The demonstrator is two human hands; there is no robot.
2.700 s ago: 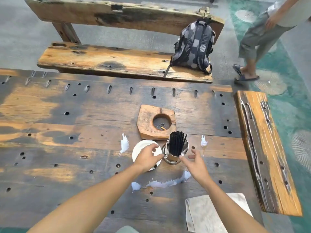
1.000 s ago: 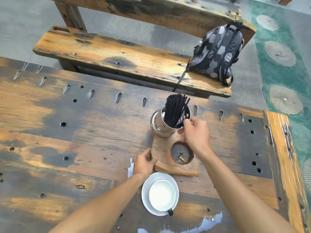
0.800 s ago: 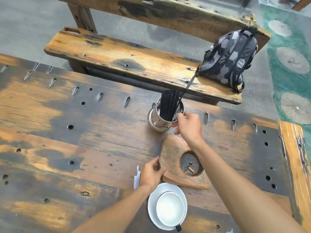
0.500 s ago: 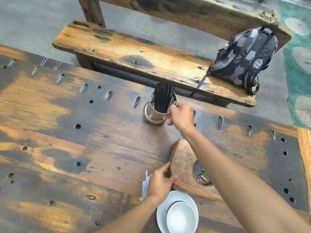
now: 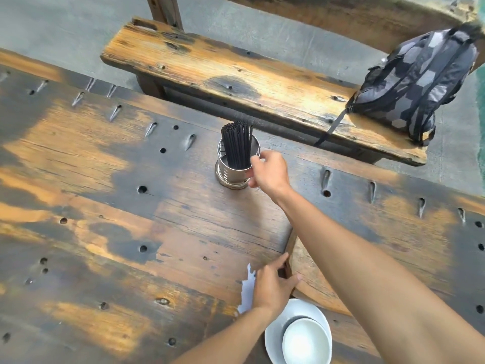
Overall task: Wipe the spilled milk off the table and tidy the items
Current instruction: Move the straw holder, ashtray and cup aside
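Wooden ashtray block (image 5: 309, 261) mostly hidden under the right forearm — only its left edge and a strip of top show, the hole is not visible. Cup (image 5: 305, 341) sits on a white saucer (image 5: 273, 334) at the bottom edge, both cut off by the frame; cup looks white inside, cannot tell if that is milk or bare glaze. One spilled milk patch (image 5: 248, 290) shows on the bench (image 5: 105, 232) just left of the left hand, partly covered by it. Left hand (image 5: 273, 285) rests at the block's near-left corner, fingers spread and laid against its edge, thumb on the block's top — touching, not closed around anything. Right arm stretches far forward across the bench; right hand (image 5: 269, 172) is at the right side of the metal holder (image 5: 233, 169), fingers loosely curled with tips at its rim and thumb by its base, grip not clearly closed — cannot tell if it clamps the holder. Holder stands upright near the far edge of the bench, full of black straws (image 5: 237, 145). Backpack (image 5: 414, 85) sits on the far seat plank (image 5: 236, 82), cut off at the right.
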